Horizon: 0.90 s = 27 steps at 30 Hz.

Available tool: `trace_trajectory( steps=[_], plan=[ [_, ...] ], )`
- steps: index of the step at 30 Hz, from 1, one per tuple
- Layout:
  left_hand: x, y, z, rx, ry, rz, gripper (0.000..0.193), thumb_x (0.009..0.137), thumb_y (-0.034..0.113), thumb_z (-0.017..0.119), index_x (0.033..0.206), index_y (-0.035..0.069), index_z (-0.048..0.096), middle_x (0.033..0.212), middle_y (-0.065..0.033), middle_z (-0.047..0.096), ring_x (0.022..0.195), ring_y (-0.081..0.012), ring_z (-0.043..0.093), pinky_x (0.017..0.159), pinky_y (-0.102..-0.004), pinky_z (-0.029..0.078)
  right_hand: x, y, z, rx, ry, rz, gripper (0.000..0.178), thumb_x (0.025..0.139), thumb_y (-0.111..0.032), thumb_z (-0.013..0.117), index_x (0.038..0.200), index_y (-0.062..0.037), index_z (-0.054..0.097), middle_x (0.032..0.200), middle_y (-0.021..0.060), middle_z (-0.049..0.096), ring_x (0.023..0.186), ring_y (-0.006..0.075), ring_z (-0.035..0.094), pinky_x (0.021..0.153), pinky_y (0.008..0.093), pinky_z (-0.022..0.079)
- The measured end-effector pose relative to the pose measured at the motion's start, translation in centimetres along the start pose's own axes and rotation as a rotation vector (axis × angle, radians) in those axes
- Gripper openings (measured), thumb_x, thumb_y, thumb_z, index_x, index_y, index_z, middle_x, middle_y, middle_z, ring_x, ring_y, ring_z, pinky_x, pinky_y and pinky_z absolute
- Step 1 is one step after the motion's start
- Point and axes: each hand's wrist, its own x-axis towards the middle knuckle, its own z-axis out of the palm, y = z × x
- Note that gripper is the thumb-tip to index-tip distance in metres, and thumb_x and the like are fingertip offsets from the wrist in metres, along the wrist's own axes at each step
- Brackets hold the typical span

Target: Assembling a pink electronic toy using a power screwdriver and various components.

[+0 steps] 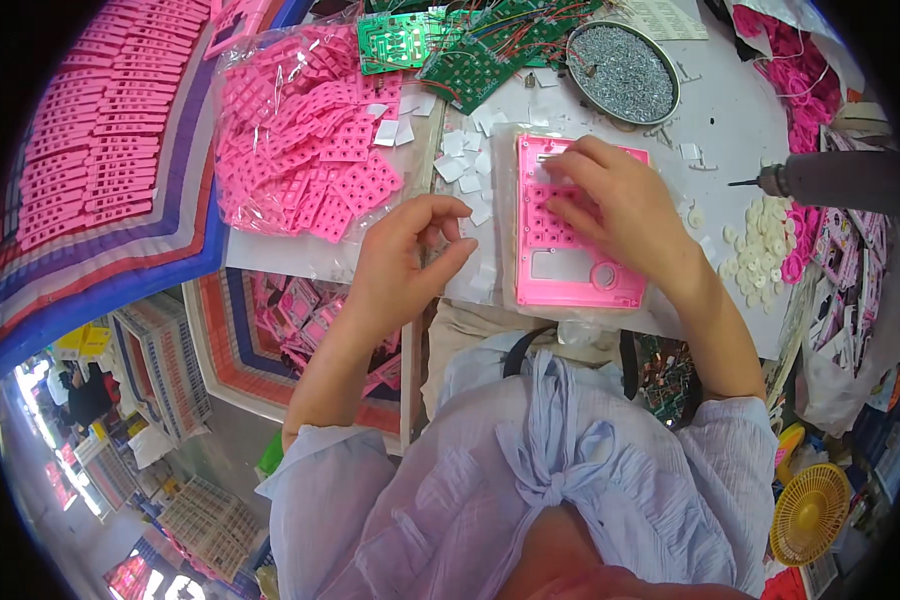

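Note:
A pink plastic housing [570, 291] lies on a pad on the worktable, with a rectangular opening and a round ring at its near end. Inside it sits a pink keypad grid [541, 228]. My right hand [625, 205] reaches over the housing from the right, its bent fingers apart and touching the keypad and the far part. I see nothing gripped in it. To the left of the housing, my left hand [405, 255] hovers with thumb and forefinger curved apart and nothing between them. White square pieces [454, 165] lie scattered beyond, between the hands.
A clear bag of pink keypad grids [300, 130] stands at the left. Green circuit boards with wires [470, 60] and a round tray of screws [622, 75] are at the back. An electric screwdriver [830, 180] juts in from the right, above white discs [760, 250].

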Motion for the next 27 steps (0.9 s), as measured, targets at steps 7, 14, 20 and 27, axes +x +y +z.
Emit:
trace_trajectory(
  steps=[7,14,20,27],
  plan=[
    [2.3,0.7,-1.6,0.064,0.063,0.095,0.028,0.082,0.01,0.075,0.108,0.005,0.066,0.083,-0.0027,0.064,0.073,-0.0136,0.056,0.067,-0.027,0.045,-4.1,-4.2,1.4,-0.206,-0.258,-0.088,0.096,0.076,-0.048,0.074,0.147,0.0051,0.036,0.156,0.0225,0.031,0.148,0.038,0.025,0.115,0.0583,0.025],
    [8.3,1.4,-5.7,0.422,0.192,0.128,0.024,0.086,0.018,0.071,0.104,0.003,0.068,0.08,-0.0062,0.067,0.069,-0.0164,0.061,0.064,-0.0297,0.048,-4.4,-4.2,1.9,-0.23,-0.333,-0.068,0.111,0.072,-0.065,0.069,0.147,0.008,0.034,0.158,0.0242,0.026,0.151,0.0365,0.019,0.119,0.059,0.015],
    [14.8,-0.4,-9.3,0.754,0.276,0.041,0.031,0.088,0.031,0.068,0.097,0.001,0.071,0.081,-0.0136,0.071,0.073,-0.0271,0.068,0.068,-0.0374,0.051,-4.5,-4.0,1.6,-0.194,-0.298,-0.091,0.109,0.075,-0.066,0.066,0.148,0.0083,0.033,0.159,0.0242,0.026,0.151,0.0369,0.018,0.119,0.059,0.014],
    [15.7,-0.3,-4.1,0.795,0.122,-0.124,0.047,0.082,0.048,0.071,0.085,0.001,0.072,0.082,-0.0175,0.07,0.079,-0.0342,0.069,0.071,-0.0449,0.053,-6.3,-4.2,1.0,-0.204,-0.318,-0.092,0.105,0.078,-0.064,0.065,0.15,0.0048,0.031,0.16,0.0225,0.026,0.151,0.0354,0.018,0.118,0.0627,0.013]
  ],
)
